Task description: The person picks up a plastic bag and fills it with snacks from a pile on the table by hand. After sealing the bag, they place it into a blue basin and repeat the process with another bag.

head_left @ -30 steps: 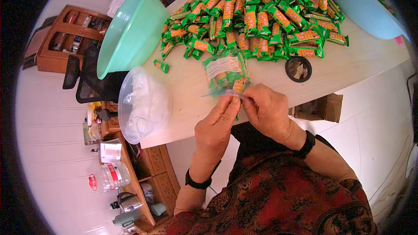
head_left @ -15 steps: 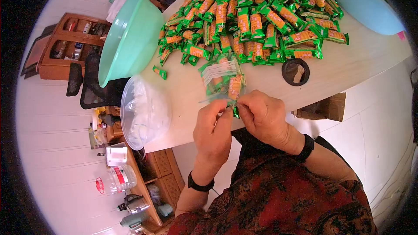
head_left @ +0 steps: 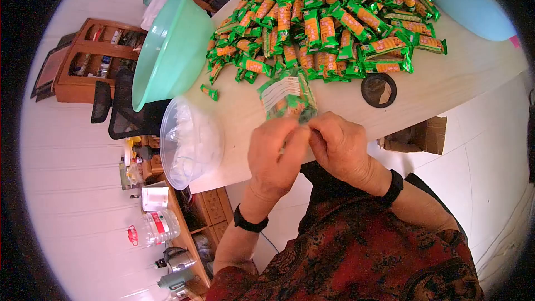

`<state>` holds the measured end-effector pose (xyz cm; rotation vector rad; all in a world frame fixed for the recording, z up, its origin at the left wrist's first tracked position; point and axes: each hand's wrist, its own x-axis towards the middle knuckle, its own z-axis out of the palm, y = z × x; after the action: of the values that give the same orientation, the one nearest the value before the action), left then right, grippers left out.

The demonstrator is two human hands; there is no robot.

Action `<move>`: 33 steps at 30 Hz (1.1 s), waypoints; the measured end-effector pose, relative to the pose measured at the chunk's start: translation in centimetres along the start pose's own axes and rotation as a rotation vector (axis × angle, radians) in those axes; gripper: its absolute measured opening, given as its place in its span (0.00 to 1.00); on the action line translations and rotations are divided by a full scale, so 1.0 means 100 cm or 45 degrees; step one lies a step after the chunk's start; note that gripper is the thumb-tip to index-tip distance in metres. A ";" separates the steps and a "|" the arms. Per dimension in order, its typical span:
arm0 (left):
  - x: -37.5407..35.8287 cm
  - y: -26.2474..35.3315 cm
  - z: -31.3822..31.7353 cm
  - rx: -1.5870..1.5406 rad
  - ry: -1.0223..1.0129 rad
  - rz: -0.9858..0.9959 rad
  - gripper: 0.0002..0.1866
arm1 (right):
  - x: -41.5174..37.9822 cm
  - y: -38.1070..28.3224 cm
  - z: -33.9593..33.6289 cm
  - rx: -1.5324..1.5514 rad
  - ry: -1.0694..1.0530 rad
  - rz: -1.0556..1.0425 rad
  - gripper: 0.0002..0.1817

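Note:
A clear plastic bag (head_left: 283, 93) with a white label panel lies on the table, with green-and-orange snack packets inside it. My left hand (head_left: 276, 153) is closed at the bag's near edge, slightly blurred, its thumb and forefinger pressed together. Pinching the same edge from the other side is my right hand (head_left: 341, 144), its fingertips touching or nearly touching the left ones. The fingers hide the bag's mouth. Just beyond the bag spreads a large heap of wrapped snack packets (head_left: 329, 28), and one loose packet (head_left: 209, 92) lies to the left.
On the left stand a green basin (head_left: 167, 50) and a clear plastic bowl (head_left: 192, 142) holding clear plastic bags. A blue basin (head_left: 468, 3) is at the far right. A black-rimmed round opening (head_left: 379, 90) is in the table (head_left: 434, 83). Below the edge sits a cardboard box (head_left: 418, 135).
My hands have drawn closer together at the bag's edge. The green packet end that showed between my fingers is out of sight. The view has shifted slightly.

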<state>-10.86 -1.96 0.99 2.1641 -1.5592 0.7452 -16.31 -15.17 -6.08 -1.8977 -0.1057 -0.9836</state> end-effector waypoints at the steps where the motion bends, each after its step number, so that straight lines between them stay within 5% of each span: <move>1: -0.002 0.002 0.000 -0.003 -0.001 0.002 0.11 | 0.000 0.000 -0.001 -0.003 -0.007 0.016 0.14; 3: -0.008 0.009 -0.005 0.144 0.195 -0.328 0.15 | 0.001 -0.002 -0.004 0.008 -0.016 0.039 0.14; 13: -0.031 0.023 -0.008 0.320 -0.244 -0.730 0.21 | 0.005 -0.006 -0.004 0.045 -0.003 0.031 0.12; 22: -0.032 0.016 0.004 0.287 -0.266 -0.660 0.32 | 0.001 -0.003 -0.004 0.023 -0.072 0.109 0.11; 33: -0.023 0.015 0.016 0.311 -0.233 -0.757 0.29 | 0.000 -0.001 -0.004 -0.030 -0.092 0.096 0.11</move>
<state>-12.57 -1.63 -1.70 2.7411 -0.8328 0.5674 -16.54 -15.41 -5.89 -1.9454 -0.0649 -0.8691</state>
